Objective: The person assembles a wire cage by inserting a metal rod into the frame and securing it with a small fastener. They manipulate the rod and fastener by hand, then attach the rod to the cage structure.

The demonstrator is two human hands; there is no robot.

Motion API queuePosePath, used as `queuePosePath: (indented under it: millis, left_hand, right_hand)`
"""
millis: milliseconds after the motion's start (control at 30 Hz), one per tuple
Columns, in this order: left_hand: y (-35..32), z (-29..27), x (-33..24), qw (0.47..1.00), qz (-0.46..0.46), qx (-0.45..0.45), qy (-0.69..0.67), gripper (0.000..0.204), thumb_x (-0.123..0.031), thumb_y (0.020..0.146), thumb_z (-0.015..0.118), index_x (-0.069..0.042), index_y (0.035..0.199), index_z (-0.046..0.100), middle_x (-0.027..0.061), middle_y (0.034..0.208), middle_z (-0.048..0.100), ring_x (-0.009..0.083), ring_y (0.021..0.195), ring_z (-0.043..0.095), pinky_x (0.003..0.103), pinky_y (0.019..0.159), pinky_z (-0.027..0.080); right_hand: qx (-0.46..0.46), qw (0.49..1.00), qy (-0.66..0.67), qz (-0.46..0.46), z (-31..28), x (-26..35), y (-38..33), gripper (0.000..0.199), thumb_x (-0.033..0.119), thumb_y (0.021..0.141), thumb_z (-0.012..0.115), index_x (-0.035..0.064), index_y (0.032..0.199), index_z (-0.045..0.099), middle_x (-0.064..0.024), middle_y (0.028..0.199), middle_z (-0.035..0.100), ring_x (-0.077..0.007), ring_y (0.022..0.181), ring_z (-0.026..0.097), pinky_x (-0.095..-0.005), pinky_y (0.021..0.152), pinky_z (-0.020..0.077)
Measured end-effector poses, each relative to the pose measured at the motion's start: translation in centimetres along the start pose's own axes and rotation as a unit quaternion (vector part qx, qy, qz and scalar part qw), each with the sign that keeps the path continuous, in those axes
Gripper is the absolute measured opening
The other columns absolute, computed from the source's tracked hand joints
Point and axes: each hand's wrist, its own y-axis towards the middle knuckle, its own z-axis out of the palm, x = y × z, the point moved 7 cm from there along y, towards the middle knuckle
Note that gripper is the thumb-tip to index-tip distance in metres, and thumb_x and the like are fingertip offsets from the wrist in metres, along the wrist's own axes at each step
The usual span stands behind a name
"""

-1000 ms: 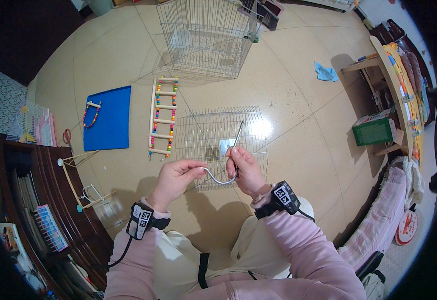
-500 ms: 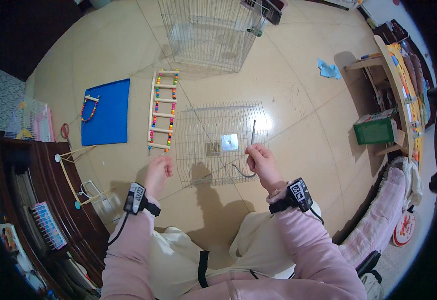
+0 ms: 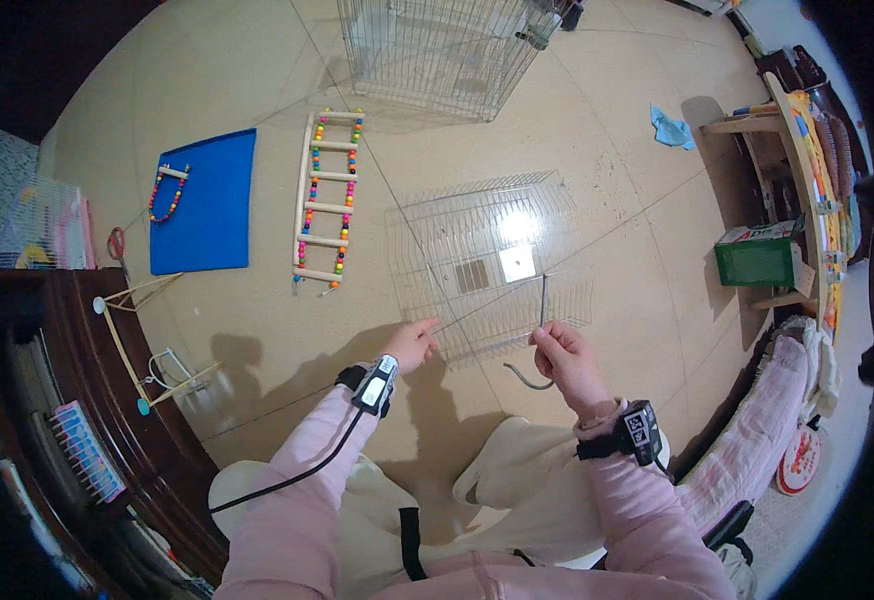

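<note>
In my right hand [image 3: 569, 362] is a thin grey metal rod [image 3: 543, 298] with a hooked lower end; the fingers are closed on it and its straight part points away from me. My left hand [image 3: 412, 345] is at the near left corner of a wire cage panel [image 3: 477, 215], fingertips drawn together on its edge. The panel is low over the floor, turned askew, with bent-up wire edges and a square metal plate [image 3: 517, 263] on it. The rod's upper end overlaps the panel's near right part.
A wooden ladder with coloured beads [image 3: 329, 208] lies left of the panel. Beyond it stands a wire cage [image 3: 447, 60]. A blue tray [image 3: 219, 230] holds a bead string [image 3: 167, 205]. Red-handled scissors [image 3: 117, 243], a wooden stand [image 3: 122, 340] and a blue cloth [image 3: 670, 128] are farther out.
My left hand has moved right, from near the ladder's end to the panel's corner. The panel has shifted right and turned. My right hand has moved right and slightly nearer with the rod.
</note>
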Motion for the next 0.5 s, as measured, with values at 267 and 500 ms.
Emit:
queuePosePath:
  millis: [267, 500]
  left_hand:
    - [5.8, -3.0, 2.6, 0.985, -0.014, -0.129, -0.11, 0.023, -0.01, 0.085, 0.041, -0.002, 0.094, 0.06, 0.0004, 0.074, 0.056, 0.0077, 0.062, 0.049, 0.022, 0.054, 0.042]
    - [8.6, -2.2, -3.5, 0.943, 0.167, -0.176, 0.23, 0.032, -0.022, 0.079, 0.057, -0.006, 0.107, 0.055, 0.0132, 0.084, 0.062, 0.0237, 0.078, 0.061, 0.034, 0.069, 0.048]
  right_hand:
    - [-0.022, 0.999, 0.025, 0.022, -1.5, -0.7, -4.0, 0.018, 0.018, 0.09, 0.047, 0.0053, 0.078, 0.051, 0.0029, 0.055, 0.043, -0.0044, 0.049, 0.038, -0.0184, 0.044, 0.029]
    - [-0.071, 0.994, 0.053, 0.061, -4.0, -3.3, -7.4, 0.018, 0.018, 0.091, 0.046, 0.0043, 0.081, 0.051, 0.0023, 0.056, 0.044, -0.0045, 0.048, 0.038, -0.018, 0.044, 0.0289]
